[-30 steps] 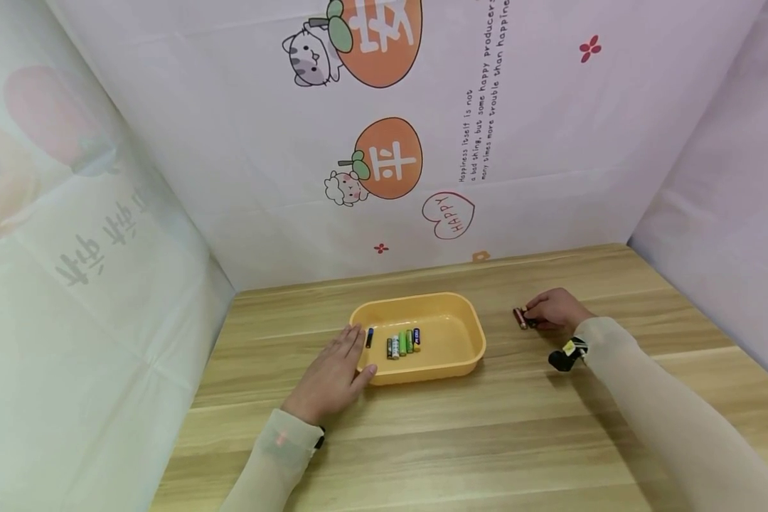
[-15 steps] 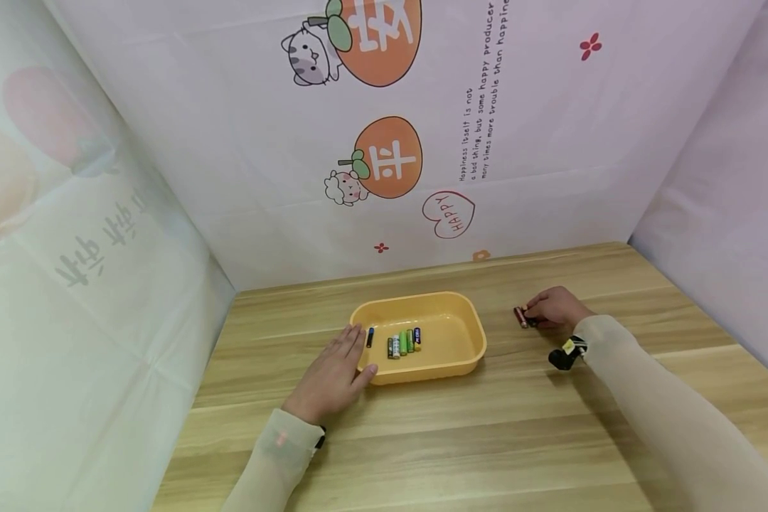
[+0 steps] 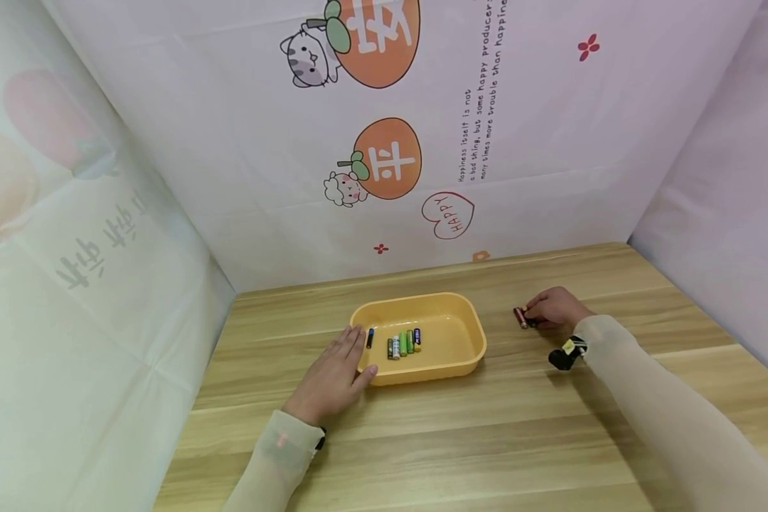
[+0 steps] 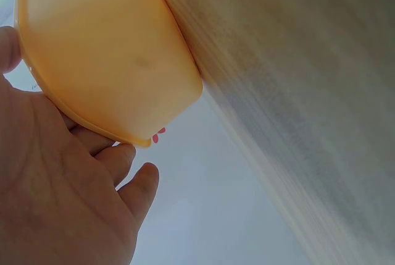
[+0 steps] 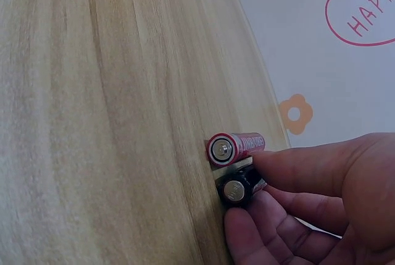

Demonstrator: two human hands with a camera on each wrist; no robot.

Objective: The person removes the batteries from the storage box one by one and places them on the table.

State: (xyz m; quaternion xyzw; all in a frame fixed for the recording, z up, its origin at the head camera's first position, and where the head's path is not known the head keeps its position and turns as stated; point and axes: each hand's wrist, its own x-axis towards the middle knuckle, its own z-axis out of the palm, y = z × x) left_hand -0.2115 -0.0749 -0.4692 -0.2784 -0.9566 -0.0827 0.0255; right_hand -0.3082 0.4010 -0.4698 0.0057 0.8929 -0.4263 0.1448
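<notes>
My left hand (image 3: 328, 377) rests on the left end of a yellow tray (image 3: 449, 345), its fairly straight fingers along the rim and the thumb at the near corner. From the left wrist view, the fingertips touch the rim from outside. Right of the tray, my right hand (image 3: 555, 307) pinches a black battery (image 5: 233, 191) between thumb and fingers, low over the table. A red battery (image 5: 247, 141) lies right beside it, close to the index fingertip. Inside the tray several batteries stand in a row, among them a green battery (image 3: 403, 344); a blue-and-black battery (image 3: 370, 338) lies near the left wall.
The wood-grain table (image 3: 422, 448) runs back to a white printed sheet (image 3: 281, 199) hung behind it. More white sheeting (image 3: 109, 341) covers the left side, and the right side likewise. A black wrist camera (image 3: 563, 358) hangs below the right sleeve.
</notes>
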